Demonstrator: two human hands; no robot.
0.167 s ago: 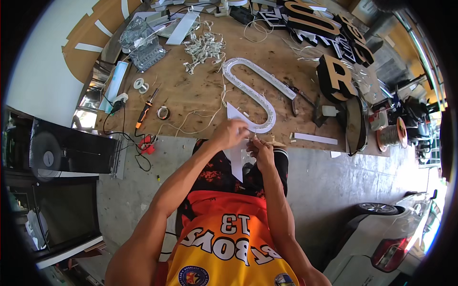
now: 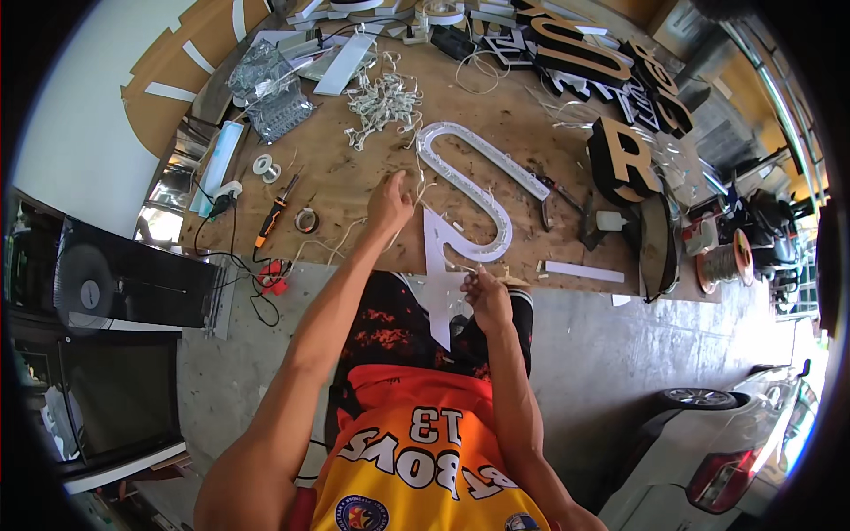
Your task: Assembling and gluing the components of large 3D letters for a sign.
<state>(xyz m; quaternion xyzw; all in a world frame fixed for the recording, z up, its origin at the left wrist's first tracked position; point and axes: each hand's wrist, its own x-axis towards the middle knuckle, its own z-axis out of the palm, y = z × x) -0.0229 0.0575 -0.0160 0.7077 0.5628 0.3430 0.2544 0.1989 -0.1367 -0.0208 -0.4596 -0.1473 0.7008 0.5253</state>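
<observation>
A flat white curved letter piece [image 2: 490,196], lined with small light modules, lies on the workbench before me, its tapered white part [image 2: 436,292] reaching past the front edge over my lap. My right hand [image 2: 487,299] is closed at its lower curve, fingertips pinching a thin white wire [image 2: 462,268]. My left hand [image 2: 390,205] is over the bench left of the piece, fingers loosely apart and nothing visible in them. Just right of it runs a thin white cord [image 2: 418,168], leading up to a tangled heap of small white light modules [image 2: 386,102].
On the left lie a screwdriver-like tool with an orange handle [image 2: 269,228], a tape roll [image 2: 306,219] and a solder spool [image 2: 265,165]. Pliers [image 2: 549,199], a black-sided letter R [image 2: 627,157] and a white strip [image 2: 584,271] sit to the right. Other letters are stacked behind.
My left hand has left the lower curve beside my right hand and moved up and left toward the cord. My right hand stays at the curve. The view has tilted slightly.
</observation>
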